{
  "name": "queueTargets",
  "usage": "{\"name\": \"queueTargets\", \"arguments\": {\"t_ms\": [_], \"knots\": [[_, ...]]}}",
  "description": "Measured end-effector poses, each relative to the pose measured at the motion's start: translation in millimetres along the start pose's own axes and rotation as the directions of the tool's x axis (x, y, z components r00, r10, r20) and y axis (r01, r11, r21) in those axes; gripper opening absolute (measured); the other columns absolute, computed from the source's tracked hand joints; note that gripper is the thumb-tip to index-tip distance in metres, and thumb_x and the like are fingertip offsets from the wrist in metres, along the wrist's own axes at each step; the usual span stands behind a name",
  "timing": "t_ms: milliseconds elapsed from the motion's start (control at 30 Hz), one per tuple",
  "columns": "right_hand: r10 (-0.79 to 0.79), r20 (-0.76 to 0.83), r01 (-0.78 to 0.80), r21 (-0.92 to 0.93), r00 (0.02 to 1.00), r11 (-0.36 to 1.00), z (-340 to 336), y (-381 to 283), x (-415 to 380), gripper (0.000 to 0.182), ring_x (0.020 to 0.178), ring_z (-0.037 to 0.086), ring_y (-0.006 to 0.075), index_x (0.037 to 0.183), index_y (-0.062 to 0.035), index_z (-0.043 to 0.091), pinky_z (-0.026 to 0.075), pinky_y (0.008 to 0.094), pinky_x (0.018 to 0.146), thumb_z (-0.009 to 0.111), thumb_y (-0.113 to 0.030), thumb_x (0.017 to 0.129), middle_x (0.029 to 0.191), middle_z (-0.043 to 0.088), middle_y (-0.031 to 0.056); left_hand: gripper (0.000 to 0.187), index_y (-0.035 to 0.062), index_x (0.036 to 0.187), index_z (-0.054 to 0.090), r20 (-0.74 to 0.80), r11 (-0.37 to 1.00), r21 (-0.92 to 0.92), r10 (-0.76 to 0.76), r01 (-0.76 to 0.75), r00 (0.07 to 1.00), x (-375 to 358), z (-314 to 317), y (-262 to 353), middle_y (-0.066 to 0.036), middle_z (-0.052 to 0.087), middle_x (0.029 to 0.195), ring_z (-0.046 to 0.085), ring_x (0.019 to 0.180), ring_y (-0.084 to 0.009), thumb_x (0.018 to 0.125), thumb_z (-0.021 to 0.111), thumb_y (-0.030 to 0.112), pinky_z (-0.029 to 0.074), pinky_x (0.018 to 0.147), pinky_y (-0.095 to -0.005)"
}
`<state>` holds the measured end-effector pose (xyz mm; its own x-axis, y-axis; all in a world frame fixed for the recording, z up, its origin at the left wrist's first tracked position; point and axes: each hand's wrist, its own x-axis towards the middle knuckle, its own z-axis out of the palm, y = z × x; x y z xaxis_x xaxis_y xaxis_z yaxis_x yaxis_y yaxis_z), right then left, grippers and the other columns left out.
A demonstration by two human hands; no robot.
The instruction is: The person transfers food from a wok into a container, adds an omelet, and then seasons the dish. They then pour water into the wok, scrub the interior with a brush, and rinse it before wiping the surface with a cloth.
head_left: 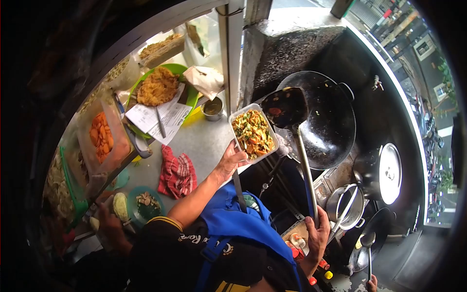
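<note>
My left hand (pixel 229 163) grips the near edge of a clear plastic food container (pixel 272 152) and holds it up. Chopped, stir-fried food with green and orange bits (pixel 253 134) fills it. Low on the right, my right hand (pixel 317 234) is wrapped round the long handle of a wok spatula (pixel 302 151). The spatula's broad dark head, with a few food scraps on it, is beside the container's far right corner, above the left side of a big black wok (pixel 333 131). Only oily sheen and small scraps show in the wok.
A green bowl (pixel 177 69) holds fried food and paper slips. A red checked cloth (pixel 176 170) and a small metal cup (pixel 212 108) rest on the counter. A lidded pot (pixel 389 173) and a saucepan (pixel 352 214) stand right. Other people's hands (pixel 111 226) appear lower left and bottom right.
</note>
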<state>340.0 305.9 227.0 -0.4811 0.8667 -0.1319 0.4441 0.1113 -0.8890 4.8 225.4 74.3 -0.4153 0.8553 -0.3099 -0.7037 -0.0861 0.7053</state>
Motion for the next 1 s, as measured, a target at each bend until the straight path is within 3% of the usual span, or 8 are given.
{"name": "queueTargets", "arguments": {"t_ms": [100,167,567,600,667,767,867,1000], "knots": [[0.209,0.220,-0.287,0.428,0.953,0.857,7,2,-17,0.040,0.076,0.062,0.0143,0.124,-0.0013,0.049,0.053,0.0273,0.070,0.067,-0.003,0.088,0.100,0.060,0.0094,0.077,0.0124,0.147,0.027,-0.014,0.994,-0.105,-0.015,0.013,1.000,-37,-9,-5,-0.010,0.050,0.138,0.054,0.126,-0.0260,0.083,0.070,0.014,0.048,0.102,-0.0478],[0.273,0.398,-0.417,0.341,0.876,0.842,7,2,-20,0.045,0.067,0.057,0.0100,0.123,-0.0036,0.041,0.049,0.0236,0.060,0.069,-0.006,0.088,0.086,0.058,0.0047,0.075,0.0188,0.147,0.027,-0.079,0.987,-0.155,-0.047,0.034,0.996,-50,-26,-22,-0.008,0.050,0.136,0.055,0.122,-0.0241,0.083,0.065,0.010,0.049,0.101,-0.0474],[0.137,0.396,-0.072,-0.175,0.908,0.982,72,2,-12,0.054,0.064,0.056,0.0124,0.138,-0.0099,0.046,0.045,0.0294,0.060,0.066,-0.008,0.088,0.074,0.061,0.0058,0.055,0.0097,0.133,0.033,-0.545,0.987,-0.066,0.089,-0.148,0.834,-34,-81,-86,-0.014,0.055,0.124,0.062,0.105,-0.0288,0.092,0.068,0.018,0.053,0.095,-0.0453],[0.105,0.396,-0.048,-0.150,0.912,0.987,74,12,-14,0.059,0.063,0.057,0.0150,0.143,-0.0113,0.044,0.047,0.0316,0.061,0.065,-0.006,0.088,0.075,0.063,0.0081,0.054,0.0098,0.137,0.033,-0.544,0.981,-0.195,-0.122,0.016,0.830,-46,-59,-73,-0.015,0.056,0.124,0.061,0.111,-0.0298,0.095,0.064,0.024,0.052,0.097,-0.0446],[-0.040,0.384,0.101,-0.139,0.922,0.985,78,33,-16,0.061,0.065,0.059,0.0169,0.145,-0.0120,0.043,0.048,0.0325,0.063,0.065,-0.006,0.088,0.078,0.065,0.0097,0.062,0.0086,0.145,0.032,-0.340,0.891,-0.352,-0.408,0.288,0.848,-57,-44,-72,-0.017,0.055,0.131,0.059,0.117,-0.0324,0.099,0.051,0.046,0.049,0.100,-0.0450],[-0.199,0.340,0.258,-0.135,0.919,0.957,86,27,-21,0.065,0.072,0.066,0.0234,0.148,-0.0163,0.043,0.052,0.0350,0.069,0.063,-0.003,0.087,0.088,0.069,0.0187,0.081,0.0091,0.147,0.032,-0.070,0.826,-0.494,-0.347,0.270,0.935,-53,-17,-70,-0.015,0.050,0.141,0.055,0.124,-0.0348,0.093,0.040,0.069,0.043,0.105,-0.0503],[0.040,0.443,0.129,-0.343,0.896,0.931,103,32,-21,0.067,0.075,0.068,0.0259,0.146,-0.0216,0.046,0.051,0.0353,0.071,0.061,0.000,0.084,0.089,0.065,0.0242,0.100,0.0109,0.147,0.032,0.256,0.617,-0.717,-0.199,0.324,0.946,-41,30,-46,-0.016,0.044,0.147,0.043,0.136,-0.0338,0.080,0.044,0.084,0.033,0.113,-0.0515],[0.042,0.464,0.087,-0.253,0.885,0.964,98,18,-15,0.066,0.071,0.065,0.0255,0.148,-0.0220,0.043,0.050,0.0362,0.070,0.058,-0.004,0.086,0.086,0.066,0.0206,0.110,0.0114,0.150,0.025,0.225,0.605,-0.747,-0.163,0.277,0.961,-45,30,-56,-0.017,0.040,0.149,0.039,0.138,-0.0343,0.074,0.048,0.087,0.027,0.115,-0.0515]]}}
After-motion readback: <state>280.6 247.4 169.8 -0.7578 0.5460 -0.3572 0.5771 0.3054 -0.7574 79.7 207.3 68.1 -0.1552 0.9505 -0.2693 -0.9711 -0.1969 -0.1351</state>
